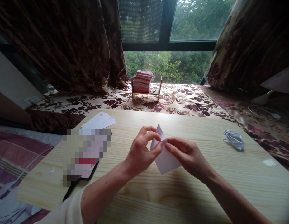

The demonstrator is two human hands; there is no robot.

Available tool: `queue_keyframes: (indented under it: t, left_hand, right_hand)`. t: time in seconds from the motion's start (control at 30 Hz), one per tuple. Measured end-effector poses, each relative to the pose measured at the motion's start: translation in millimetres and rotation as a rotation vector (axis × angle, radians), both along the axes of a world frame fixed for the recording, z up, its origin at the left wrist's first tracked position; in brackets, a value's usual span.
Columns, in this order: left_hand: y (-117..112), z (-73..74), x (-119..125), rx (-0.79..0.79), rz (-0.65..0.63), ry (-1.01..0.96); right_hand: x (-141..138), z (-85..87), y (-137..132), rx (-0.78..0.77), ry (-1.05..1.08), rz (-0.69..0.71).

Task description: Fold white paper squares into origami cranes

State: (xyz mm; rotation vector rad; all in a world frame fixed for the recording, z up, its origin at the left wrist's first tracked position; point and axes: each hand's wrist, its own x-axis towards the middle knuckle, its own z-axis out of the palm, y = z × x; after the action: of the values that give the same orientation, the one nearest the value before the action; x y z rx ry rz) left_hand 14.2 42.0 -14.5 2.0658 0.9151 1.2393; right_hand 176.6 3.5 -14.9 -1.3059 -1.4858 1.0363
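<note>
A folded piece of white paper (165, 160) is held just above the light wooden table (205, 180), near its middle. My left hand (142, 152) pinches the paper's upper left part between thumb and fingers. My right hand (187, 155) pinches it from the right, fingertips meeting those of the left hand at a crease. A pointed tip of the paper sticks up between the two hands.
A finished folded paper figure (233, 139) lies at the table's right. White sheets (99, 121) and a blurred-out flat object (86, 152) lie at the left. Behind the table are a floral-covered ledge, a small wooden stand with striped cloth (142, 81), curtains and a window.
</note>
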Motion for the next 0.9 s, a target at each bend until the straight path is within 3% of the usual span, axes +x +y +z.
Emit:
queue_keyframes:
  t: [0.3,0.9]
  left_hand:
    - [-1.9,1.5,-0.5,-0.04,-0.067,0.048]
    - [-2.9,-1.3,2.6,-0.009,-0.037,0.078]
  right_hand:
    - [1.0,-1.0,0.8,0.001,-0.021,-0.046]
    - [-1.2,-1.7,2.1,-0.001,-0.035,-0.042]
